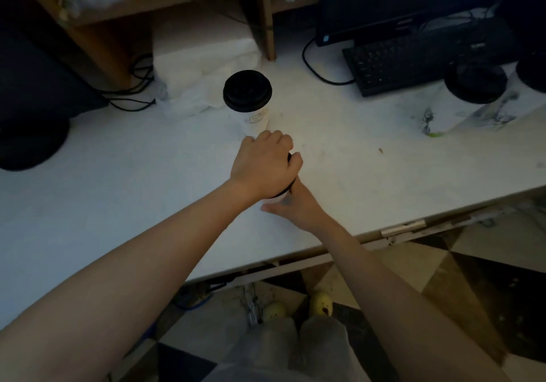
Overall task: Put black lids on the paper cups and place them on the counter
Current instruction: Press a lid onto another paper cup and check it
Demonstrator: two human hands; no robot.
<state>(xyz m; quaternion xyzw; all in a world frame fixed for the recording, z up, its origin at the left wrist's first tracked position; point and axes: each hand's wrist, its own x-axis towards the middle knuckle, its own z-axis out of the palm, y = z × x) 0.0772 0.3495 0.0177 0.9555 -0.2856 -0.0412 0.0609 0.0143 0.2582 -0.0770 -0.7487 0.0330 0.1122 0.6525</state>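
Note:
On the white counter [369, 157] my left hand [264, 166] lies palm-down over a black lid [291, 186], of which only the rim shows. Under it stands a white paper cup [279, 198], almost wholly hidden. My right hand [295, 207] wraps the cup's side from the near right. A second paper cup [255, 117] with a black lid [247, 90] stands upright just beyond my hands. A third lidded cup [461, 106] stands at the far right.
A black keyboard [413, 65] and monitor [399, 0] sit at the back right, with cables. White plastic bags [195, 65] lie behind the middle cup under a wooden shelf [257, 12]. A dark round object [29, 142] is at the left. The counter's front edge runs diagonally below my hands.

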